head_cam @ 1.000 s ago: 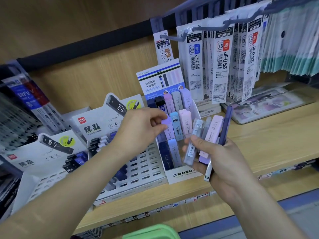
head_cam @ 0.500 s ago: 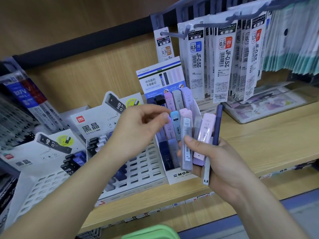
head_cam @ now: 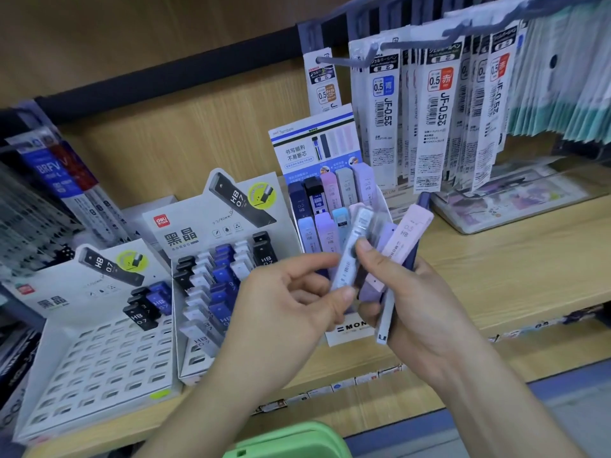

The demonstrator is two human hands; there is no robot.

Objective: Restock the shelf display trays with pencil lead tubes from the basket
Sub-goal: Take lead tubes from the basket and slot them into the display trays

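Our left hand (head_cam: 297,302) pinches the lower end of a pale lead tube (head_cam: 346,269) between thumb and forefinger. Our right hand (head_cam: 426,312) clasps the fan of other tubes (head_cam: 408,231), its thumb lying on that same tube. We should ease that thumb and draw the tube out straight, label forward. It hovers just before the MONO tray (head_cam: 350,326), with the green basket (head_cam: 291,438) lower down.

Wooden shelf (head_cam: 496,276) bearing display trays.
On it stand a MONO tray (head_cam: 350,330), a white HB 0.7 tray (head_cam: 198,233) just left of it, a second white tray (head_cam: 99,358) farther left, and a clear flat case (head_cam: 515,201) at right.
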